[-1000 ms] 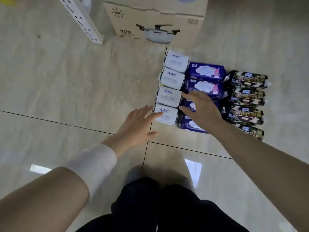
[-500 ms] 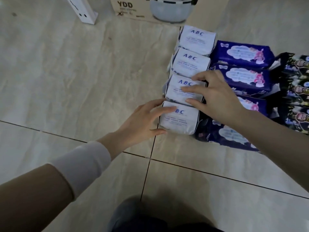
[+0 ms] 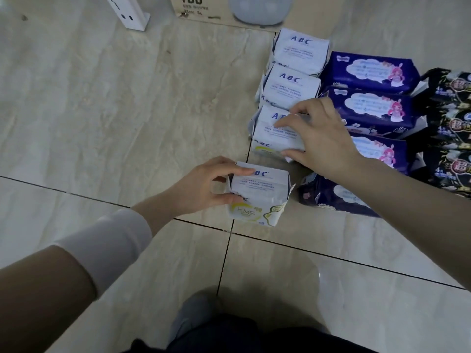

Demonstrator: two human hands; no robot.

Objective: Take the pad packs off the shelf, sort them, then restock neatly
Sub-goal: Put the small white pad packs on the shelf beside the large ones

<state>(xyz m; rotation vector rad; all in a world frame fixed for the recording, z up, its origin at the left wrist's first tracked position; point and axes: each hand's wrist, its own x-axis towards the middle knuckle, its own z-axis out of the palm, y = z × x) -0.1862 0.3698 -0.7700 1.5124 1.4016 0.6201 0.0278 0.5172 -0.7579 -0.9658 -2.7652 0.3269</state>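
Note:
Pad packs lie in three columns on the tiled floor. My left hand [image 3: 204,187] grips the nearest white ABC pack [image 3: 260,194] by its left end, pulled toward me and apart from the column. My right hand [image 3: 321,141] grips the third white ABC pack [image 3: 272,133], fingers over its top and thumb on its near side. Two more white ABC packs [image 3: 300,50] lie behind. Purple packs [image 3: 369,72] form the middle column, partly hidden by my right arm. Black packs [image 3: 453,118] run along the right edge.
A cardboard box [image 3: 229,8] printed with a pot stands at the back, just behind the white column. A white perforated post [image 3: 130,14] stands left of it. My dark-trousered knees [image 3: 216,335] are at the bottom of the view. Beige floor tiles spread to the left.
My left hand has closed on the nearest white pack and drawn it toward me, out of the column. My right hand has curled round the third white pack. The view has moved closer.

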